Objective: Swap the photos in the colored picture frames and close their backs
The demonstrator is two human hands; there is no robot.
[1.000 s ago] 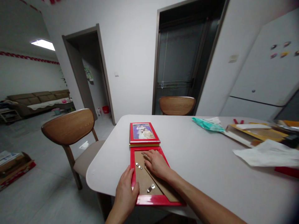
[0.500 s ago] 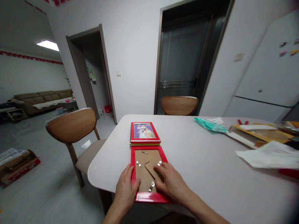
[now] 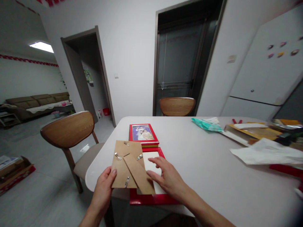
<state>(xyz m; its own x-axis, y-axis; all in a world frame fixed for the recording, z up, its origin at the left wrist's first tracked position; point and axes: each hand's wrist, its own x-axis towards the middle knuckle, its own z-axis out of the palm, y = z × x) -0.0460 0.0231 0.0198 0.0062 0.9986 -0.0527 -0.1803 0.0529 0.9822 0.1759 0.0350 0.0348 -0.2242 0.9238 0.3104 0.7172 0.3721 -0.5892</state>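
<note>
My left hand grips the left edge of a brown backing board, thumb on top. Metal clips and a partly swung-out stand leg show on the board. Beneath it, partly covered, lies an open red picture frame with a white sheet inside. Over that sheet hovers my right hand, thumb and fingers apart, close to the board's right side. Whether its thumb touches the leg I cannot tell. Just beyond, another red picture frame with a photo of people lies face up, stacked on something gold-edged.
To the right on the white table are a teal packet, a yellow envelope and crumpled white paper. One wooden chair stands at the left, another chair at the far side.
The backing board has come out of the red frame and moved left in my left hand, uncovering the white sheet. Its stand leg has swung out. My right hand has lifted off the board's face.
</note>
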